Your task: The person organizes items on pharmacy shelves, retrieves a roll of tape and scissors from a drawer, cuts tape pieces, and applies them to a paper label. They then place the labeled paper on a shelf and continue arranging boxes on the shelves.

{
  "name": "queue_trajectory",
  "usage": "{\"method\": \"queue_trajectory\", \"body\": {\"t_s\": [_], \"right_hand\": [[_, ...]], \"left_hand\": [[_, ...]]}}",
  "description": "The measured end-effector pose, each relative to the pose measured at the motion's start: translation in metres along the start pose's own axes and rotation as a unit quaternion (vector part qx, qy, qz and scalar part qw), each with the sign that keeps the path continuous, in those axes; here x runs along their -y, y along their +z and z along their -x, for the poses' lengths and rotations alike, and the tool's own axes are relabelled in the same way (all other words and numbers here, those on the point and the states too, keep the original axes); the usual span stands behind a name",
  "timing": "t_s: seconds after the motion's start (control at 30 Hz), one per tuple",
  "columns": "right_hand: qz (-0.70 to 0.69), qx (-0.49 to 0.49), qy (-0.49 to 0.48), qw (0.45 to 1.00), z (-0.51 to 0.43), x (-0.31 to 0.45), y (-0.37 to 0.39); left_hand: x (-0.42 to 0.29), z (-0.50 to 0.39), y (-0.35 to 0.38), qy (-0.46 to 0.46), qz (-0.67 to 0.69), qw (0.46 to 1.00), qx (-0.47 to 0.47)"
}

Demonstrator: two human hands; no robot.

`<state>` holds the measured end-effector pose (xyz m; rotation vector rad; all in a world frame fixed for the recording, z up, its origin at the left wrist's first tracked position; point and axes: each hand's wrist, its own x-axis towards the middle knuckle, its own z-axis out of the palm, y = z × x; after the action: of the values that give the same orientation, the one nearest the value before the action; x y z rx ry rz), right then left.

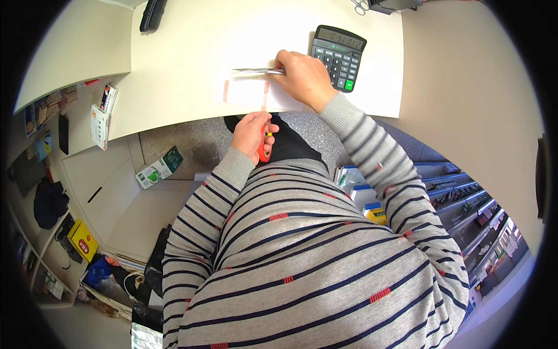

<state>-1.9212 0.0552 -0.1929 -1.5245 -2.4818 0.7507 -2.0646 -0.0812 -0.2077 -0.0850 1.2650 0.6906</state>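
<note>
My left hand [248,135] grips a roll of red adhesive tape [263,150] just off the table's front edge. A strip of tape [265,94] runs from the roll up onto a white sheet [246,92], its upper end red and its lower part pale in the glare. Another short red tape strip [225,90] lies on the sheet's left side. Held in my right hand [305,78], a pair of metal scissors [257,70] points left above the sheet. Whether the blades are apart is hard to tell. My right fingers hide the handles.
A black calculator [338,59] lies right of my right hand. Scissors [360,7] and a black object [152,15] lie farther back. Small boxes [100,124] stand at the left shelf edge. Below are a green-white carton [159,168] and, at right, display racks [466,205].
</note>
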Motion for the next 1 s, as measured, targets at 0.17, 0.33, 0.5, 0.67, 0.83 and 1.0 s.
{"method": "queue_trajectory", "body": {"t_s": [0.17,0.33,0.5,0.67,0.83,1.0], "right_hand": [[-0.41,0.299,0.114,0.854,0.051,-0.025,-0.057],[-0.561,0.452,0.204,0.663,0.092,-0.066,-0.054],[-0.614,0.472,0.216,0.594,0.088,-0.085,-0.029],[-0.653,0.471,0.226,0.548,0.075,-0.092,-0.013],[-0.668,0.475,0.226,0.526,0.067,-0.092,-0.007],[-0.666,0.488,0.208,0.524,0.065,-0.092,-0.004]], "left_hand": [[-0.007,0.005,0.0,0.005,-0.02,1.0,0.0],[-0.007,0.007,-0.002,0.007,-0.037,0.999,0.003],[-0.007,0.01,-0.002,0.009,-0.045,0.999,-0.001],[-0.008,0.011,-0.003,0.012,-0.053,0.999,-0.006],[-0.008,0.014,-0.002,0.014,-0.06,0.998,-0.014],[-0.008,0.015,-0.002,0.019,-0.057,0.998,-0.019]]}}
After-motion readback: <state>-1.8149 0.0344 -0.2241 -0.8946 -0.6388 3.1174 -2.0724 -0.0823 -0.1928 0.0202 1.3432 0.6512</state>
